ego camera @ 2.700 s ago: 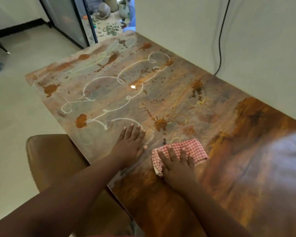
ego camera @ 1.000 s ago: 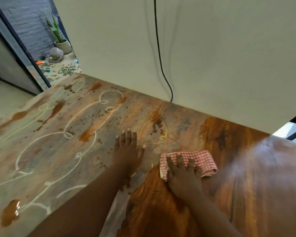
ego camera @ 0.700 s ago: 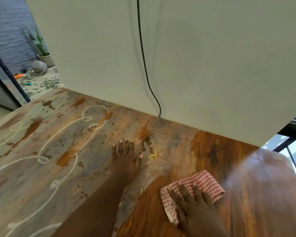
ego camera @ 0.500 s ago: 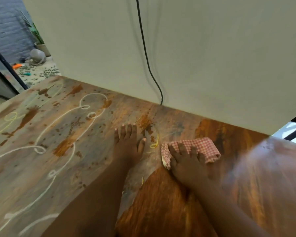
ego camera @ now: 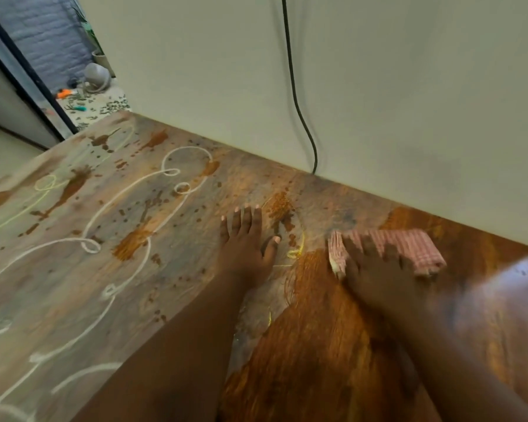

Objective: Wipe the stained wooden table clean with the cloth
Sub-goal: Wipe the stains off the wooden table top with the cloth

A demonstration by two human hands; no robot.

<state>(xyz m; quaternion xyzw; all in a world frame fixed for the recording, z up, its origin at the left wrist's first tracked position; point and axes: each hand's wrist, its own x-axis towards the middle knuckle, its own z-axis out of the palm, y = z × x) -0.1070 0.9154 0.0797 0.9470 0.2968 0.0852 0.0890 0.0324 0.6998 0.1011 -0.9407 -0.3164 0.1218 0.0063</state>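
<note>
Head view shows the right hand (ego camera: 375, 269) pressed flat, fingers spread, on a folded red-and-white checked cloth (ego camera: 409, 245) near the wall, while the left hand (ego camera: 244, 245) rests open on the stained brown wooden table (ego camera: 104, 239).

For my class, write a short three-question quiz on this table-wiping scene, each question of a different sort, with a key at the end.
1. True or false: the left hand presses the red-and-white checked cloth.
2. Multiple choice: where does the brown wooden table look wiped clean? A) the part left of the cloth; B) the part near the person below the cloth; C) nowhere.
3. Fill in: a thin black ___ hangs down the pale wall behind the table.

Key: 1 false, the right hand lies flat on the cloth and the left hand rests flat on the stained wood; 2 B; 3 cable.
</note>
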